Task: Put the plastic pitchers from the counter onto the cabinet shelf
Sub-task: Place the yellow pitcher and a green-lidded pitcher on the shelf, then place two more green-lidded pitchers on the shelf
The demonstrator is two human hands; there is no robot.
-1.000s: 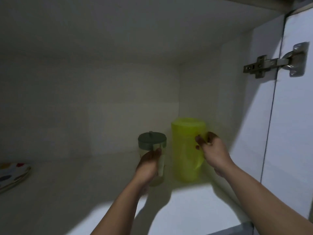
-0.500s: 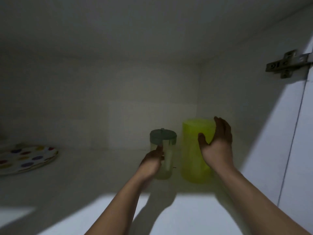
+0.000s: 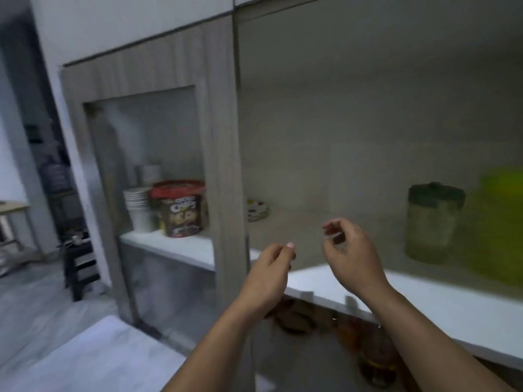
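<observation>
Two plastic pitchers stand side by side on the white cabinet shelf (image 3: 441, 304) at the right: a clear pitcher with a dark green lid (image 3: 431, 223) and, to its right, a lime-green pitcher (image 3: 499, 224) cut off by the frame edge. My left hand (image 3: 268, 274) hovers in front of the shelf's edge with fingers loosely curled, holding nothing. My right hand (image 3: 351, 251) is just right of it, fingers apart and empty, well left of the pitchers.
A polka-dot plate (image 3: 257, 209) lies at the shelf's back left. A grey wood-grain cabinet post (image 3: 226, 171) divides off a left compartment with stacked paper cups (image 3: 137, 206) and a snack tub (image 3: 179, 207). White counter (image 3: 93, 357) lies below left; brown items sit under the shelf.
Both hands have let go of the pitchers and pulled back out of the cabinet to the left. My view has swung left, bringing the neighbouring compartment and room into sight.
</observation>
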